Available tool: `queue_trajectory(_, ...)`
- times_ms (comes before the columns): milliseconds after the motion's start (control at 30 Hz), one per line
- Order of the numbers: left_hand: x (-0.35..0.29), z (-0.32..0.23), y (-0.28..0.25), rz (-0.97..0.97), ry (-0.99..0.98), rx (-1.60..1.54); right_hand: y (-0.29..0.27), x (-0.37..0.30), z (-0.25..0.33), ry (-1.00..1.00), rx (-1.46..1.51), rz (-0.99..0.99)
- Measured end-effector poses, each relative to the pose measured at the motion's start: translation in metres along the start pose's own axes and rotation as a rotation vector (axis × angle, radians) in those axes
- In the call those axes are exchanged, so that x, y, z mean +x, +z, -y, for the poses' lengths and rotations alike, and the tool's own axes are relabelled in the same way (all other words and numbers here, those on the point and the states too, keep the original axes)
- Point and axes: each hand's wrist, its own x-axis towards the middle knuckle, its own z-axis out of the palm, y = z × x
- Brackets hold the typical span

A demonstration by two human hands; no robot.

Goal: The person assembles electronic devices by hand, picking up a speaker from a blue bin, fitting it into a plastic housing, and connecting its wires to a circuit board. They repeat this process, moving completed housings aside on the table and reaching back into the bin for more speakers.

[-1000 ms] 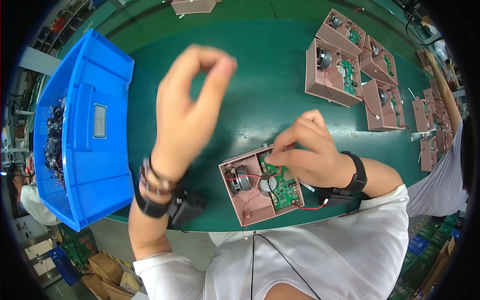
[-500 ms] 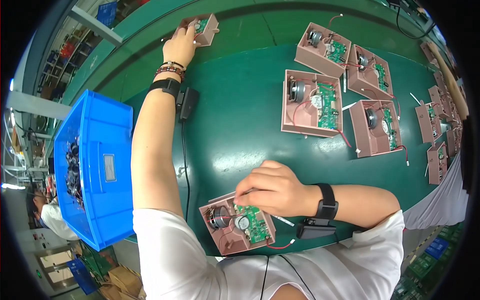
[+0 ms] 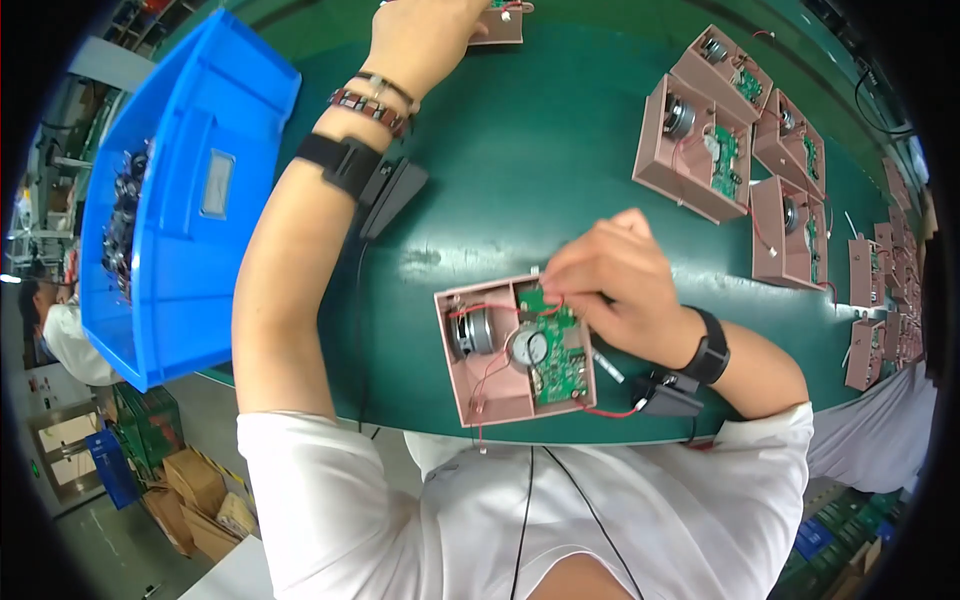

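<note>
A pink open box [image 3: 452, 385] lies near me on the green table. Inside sit a round black speaker [image 3: 472, 331], a white disc [image 3: 528, 346] and a green circuit board [image 3: 562, 372]. My right hand [image 3: 625, 295] is over its far right corner, thumb and fingertips pinched at the end of a red wire [image 3: 545, 313] that runs from the speaker; the fingertips partly hide that end. At the upper edge, my left hand [image 3: 425, 40] grips another pink box [image 3: 500, 30], thumb along its near wall. The picture's edge cuts off that box and the fingers.
Several pink boxes [image 3: 692, 140] with speakers and boards stand at the right, more along the far right edge. A blue bin [image 3: 255, 230] holding dark round parts stands at the left. A white strip [image 3: 608, 367] lies beside the near box. A black cable [image 3: 362, 330] crosses the table.
The view has shifted, placing the near box higher and turning it straighter. My right hand has stayed at its far edge. My left hand remains on the far box, now partly out of view.
</note>
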Motion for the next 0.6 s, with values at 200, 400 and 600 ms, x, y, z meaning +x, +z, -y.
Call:
queue_trajectory(200, -0.042, -0.042, -0.027, 0.282, -0.26, 0.243, -0.002, 0.008, 0.025, 0.112, -0.223, 0.123)
queue_trajectory(400, -0.071, -0.033, -0.017, 0.011, -0.17, 0.148, 0.0, 0.009, 0.042, 0.209, -0.319, 0.186)
queue_trajectory(600, -0.072, -0.033, -0.016, -0.024, -0.188, 0.121, 0.007, 0.013, 0.035, 0.222, -0.259, 0.204)
